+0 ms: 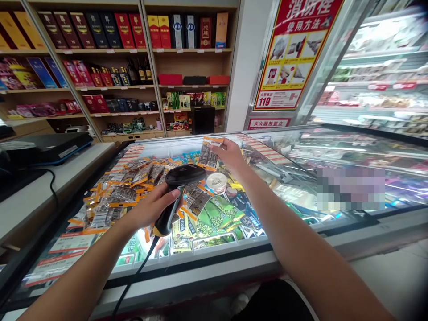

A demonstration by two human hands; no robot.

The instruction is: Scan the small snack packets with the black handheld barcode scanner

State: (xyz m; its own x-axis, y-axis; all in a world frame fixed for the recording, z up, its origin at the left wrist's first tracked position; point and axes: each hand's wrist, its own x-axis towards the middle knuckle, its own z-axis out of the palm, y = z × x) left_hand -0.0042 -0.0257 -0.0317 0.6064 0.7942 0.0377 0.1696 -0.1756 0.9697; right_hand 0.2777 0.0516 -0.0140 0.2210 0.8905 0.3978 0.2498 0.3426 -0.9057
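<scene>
My left hand [155, 206] is wrapped round the handle of a black barcode scanner [185, 174], whose cord runs down toward me. The scanner's head points right, toward my right hand [230, 154]. Between the fingers and thumb of that hand is a small clear packet with orange edges [207, 153], held up by its top. Left of the scanner, a heap of similar orange-edged packets [117, 194] lies on the glass top of a chest freezer. A few more packets [197, 200] lie just below the scanner's head.
Through the glass show green bags [219, 214] and a round white tub [216, 182]. A counter [67, 171] with a black device [50, 147] stands at left. Shelves of boxes [117, 31] and a red poster [284, 53] are behind; a refrigerated display [374, 84] is at right.
</scene>
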